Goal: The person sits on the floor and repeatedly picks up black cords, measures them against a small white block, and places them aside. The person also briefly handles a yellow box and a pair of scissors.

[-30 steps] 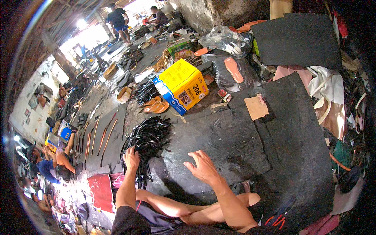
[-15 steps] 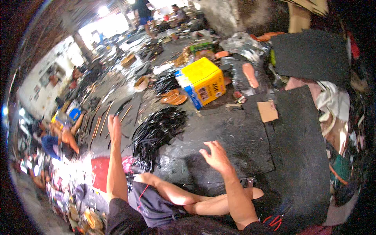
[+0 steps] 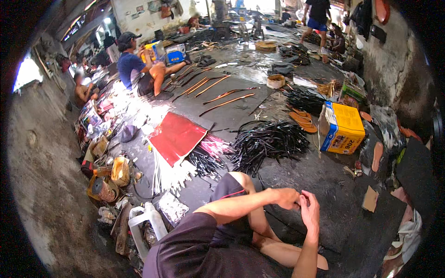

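Observation:
My left hand [image 3: 287,198] reaches across my lap with its fingers curled closed. Close against it, my right hand [image 3: 310,209] is raised, its fingers bent inward and its fingertips pinched together by the left hand. Whatever lies between the fingers is too small or hidden to make out. Just beyond my knees is a heap of shiny black strips [image 3: 266,146]. A smaller bunch of black strips [image 3: 204,162] and some white strips [image 3: 174,176] lie by a red sheet [image 3: 178,138] to the left.
A yellow and blue carton [image 3: 345,127] stands at right, with orange sandals [image 3: 302,121] beside it. A piece of cardboard [image 3: 370,199] lies on the dark mat. At left are a white plastic jug [image 3: 147,222] and a spool [image 3: 104,190]. A person in blue [image 3: 132,69] sits farther off.
My hands, which were apart with fingers spread, have come together over my lap and closed. The view has swung left, bringing the wall, the jug and the seated person more fully into sight.

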The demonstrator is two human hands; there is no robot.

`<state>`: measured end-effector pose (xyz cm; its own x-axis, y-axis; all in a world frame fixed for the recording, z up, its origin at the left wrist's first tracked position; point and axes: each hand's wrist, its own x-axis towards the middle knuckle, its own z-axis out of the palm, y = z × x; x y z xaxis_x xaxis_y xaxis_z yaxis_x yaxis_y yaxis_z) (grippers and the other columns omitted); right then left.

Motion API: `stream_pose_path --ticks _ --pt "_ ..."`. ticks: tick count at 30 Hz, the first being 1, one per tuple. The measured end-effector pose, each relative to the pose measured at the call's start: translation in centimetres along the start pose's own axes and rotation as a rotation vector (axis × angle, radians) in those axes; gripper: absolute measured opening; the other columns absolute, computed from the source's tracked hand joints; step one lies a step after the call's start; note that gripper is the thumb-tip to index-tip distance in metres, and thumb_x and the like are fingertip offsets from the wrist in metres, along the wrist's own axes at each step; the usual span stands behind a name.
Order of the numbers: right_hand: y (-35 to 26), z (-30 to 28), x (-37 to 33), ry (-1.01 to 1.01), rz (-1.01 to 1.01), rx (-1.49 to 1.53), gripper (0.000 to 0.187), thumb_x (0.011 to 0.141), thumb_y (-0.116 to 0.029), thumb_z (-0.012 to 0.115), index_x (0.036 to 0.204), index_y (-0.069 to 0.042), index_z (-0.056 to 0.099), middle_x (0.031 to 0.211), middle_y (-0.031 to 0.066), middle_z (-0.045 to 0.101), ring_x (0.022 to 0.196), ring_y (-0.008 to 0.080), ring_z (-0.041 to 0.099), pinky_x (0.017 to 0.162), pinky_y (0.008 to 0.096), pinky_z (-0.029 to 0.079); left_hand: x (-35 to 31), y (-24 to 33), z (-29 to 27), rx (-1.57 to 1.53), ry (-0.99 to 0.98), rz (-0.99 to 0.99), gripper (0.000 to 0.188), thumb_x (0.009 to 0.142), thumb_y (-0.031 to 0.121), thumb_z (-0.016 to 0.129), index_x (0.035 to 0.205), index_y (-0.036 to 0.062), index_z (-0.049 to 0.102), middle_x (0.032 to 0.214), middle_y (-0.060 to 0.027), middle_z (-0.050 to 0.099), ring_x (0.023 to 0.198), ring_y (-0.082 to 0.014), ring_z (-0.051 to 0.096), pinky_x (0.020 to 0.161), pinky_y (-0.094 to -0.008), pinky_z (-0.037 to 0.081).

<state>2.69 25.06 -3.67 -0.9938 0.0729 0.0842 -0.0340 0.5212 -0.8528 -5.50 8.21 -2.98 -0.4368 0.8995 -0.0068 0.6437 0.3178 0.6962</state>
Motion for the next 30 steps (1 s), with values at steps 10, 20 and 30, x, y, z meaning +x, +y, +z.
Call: stream_pose_path --ticks 10,20,30 --pt "-1.6 0.3 -2.0 -0.535 0.229 -0.008 0.025 0.098 -0.022 0.056 0.095 0.002 0.064 0.076 0.0121 0.071 0.068 0.0283 0.069 0.07 0.0415 0.053 -3.9 -3.9 -2.7 -0.185 -0.305 -0.273 0.026 0.08 0.029 0.07 0.095 0.0081 0.071 0.075 -0.0065 0.072 0.072 -0.0182 0.07 0.065 -0.0387 0.053" --pt "-3.8 -8.9 -1.7 -0.09 0.102 -0.151 0.022 0.094 -0.017 0.059 0.11 -0.002 0.06 0.098 0.0159 0.072 0.092 0.0315 0.069 0.081 0.041 0.051 -3.8 -5.5 -5.9 -0.552 -0.107 -0.009 0.027 0.096 0.023 0.059 0.114 0.0058 0.067 0.101 -0.0006 0.069 0.088 -0.0105 0.056 0.08 -0.0273 0.047" --pt "0.3 -9.0 -1.5 -0.166 0.161 -0.078 0.027 0.096 -0.027 0.066 0.097 0.0 0.068 0.084 0.0044 0.069 0.08 0.011 0.06 0.07 0.0305 0.048 -0.1 -6.0 -9.2 -0.421 -0.293 -0.188 0.028 0.1 0.032 0.06 0.102 0.0058 0.068 0.09 0.0031 0.066 0.078 -0.0085 0.055 0.07 -0.0265 0.047"
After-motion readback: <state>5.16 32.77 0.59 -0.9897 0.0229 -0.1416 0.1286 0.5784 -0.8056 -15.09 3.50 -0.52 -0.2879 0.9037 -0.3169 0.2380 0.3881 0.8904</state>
